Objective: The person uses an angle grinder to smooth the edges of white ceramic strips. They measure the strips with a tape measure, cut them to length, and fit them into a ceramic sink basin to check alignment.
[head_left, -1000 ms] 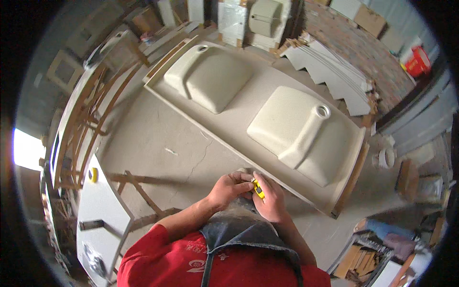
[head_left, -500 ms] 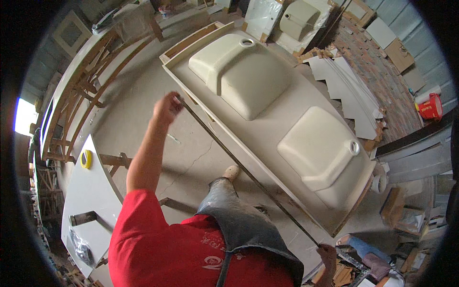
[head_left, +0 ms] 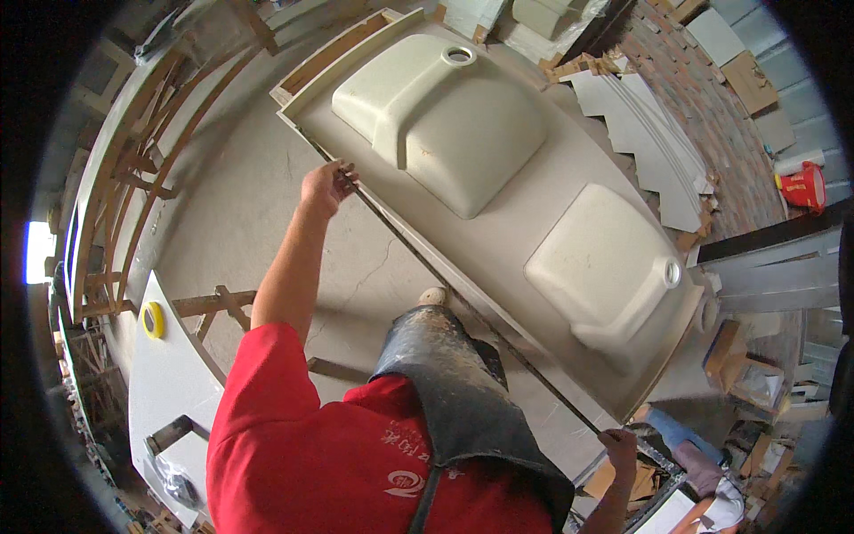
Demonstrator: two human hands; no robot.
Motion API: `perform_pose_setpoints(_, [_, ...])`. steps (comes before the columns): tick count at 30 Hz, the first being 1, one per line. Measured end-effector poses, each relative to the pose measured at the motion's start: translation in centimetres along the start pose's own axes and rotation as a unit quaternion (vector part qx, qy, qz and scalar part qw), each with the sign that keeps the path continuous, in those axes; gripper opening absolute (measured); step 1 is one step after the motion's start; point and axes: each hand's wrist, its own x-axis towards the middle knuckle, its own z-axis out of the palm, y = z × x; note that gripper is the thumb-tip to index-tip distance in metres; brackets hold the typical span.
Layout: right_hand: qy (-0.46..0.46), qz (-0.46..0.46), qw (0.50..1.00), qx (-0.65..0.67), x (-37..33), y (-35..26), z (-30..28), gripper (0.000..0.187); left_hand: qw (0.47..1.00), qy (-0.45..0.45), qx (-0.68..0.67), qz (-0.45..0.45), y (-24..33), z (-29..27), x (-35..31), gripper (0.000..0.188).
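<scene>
A large pale slab [head_left: 569, 160] with a raised rim lies before me, carrying two cream basins turned bottom up, a left basin [head_left: 471, 133] and a right basin [head_left: 605, 267], each with a round drain hole. Along its near long edge runs a long, thin dark strip [head_left: 418, 254]. My left hand [head_left: 327, 187] is closed on this strip towards its far left end, thumb and fingers pinching it. Down at the lower right, my right hand [head_left: 620, 445] grips its other end by the slab's near corner. The strip lies close against the edge; whether it touches all along, I cannot tell.
At the left stands a white panel [head_left: 169, 383] with a yellow roll [head_left: 153, 320] on it. Curved wooden frames [head_left: 133, 169] stand behind. A person [head_left: 703, 472] is low at the bottom right, near boxes. Stepped white sheets [head_left: 640, 133] and a red bucket [head_left: 803, 187] are at the right.
The strip has come up to the slab's near edge and now lies along it. My left hand has lowered slightly and moved closer to the rim. The view has shifted a little.
</scene>
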Motion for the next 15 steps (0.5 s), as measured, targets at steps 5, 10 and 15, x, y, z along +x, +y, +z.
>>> perform_pose_setpoints(5, [0.016, -0.025, 0.999, 0.022, 2.6, -2.7, 2.5, 0.025, 0.999, -0.02, 0.044, -0.02, -3.5, 2.6, -4.2, 0.016])
perform_pose_setpoints(10, [0.103, -0.077, 0.992, -0.01, 4.9, -3.1, 5.0, 0.025, 0.991, -0.025, 0.129, 0.002, -5.0, 3.6, -6.2, 0.035])
perform_pose_setpoints(15, [0.042, -0.07, 0.996, -0.035, 6.6, -5.5, 5.5, 0.03, 0.756, 0.011, 0.572, 0.318, -8.0, 4.4, -7.4, 0.037])
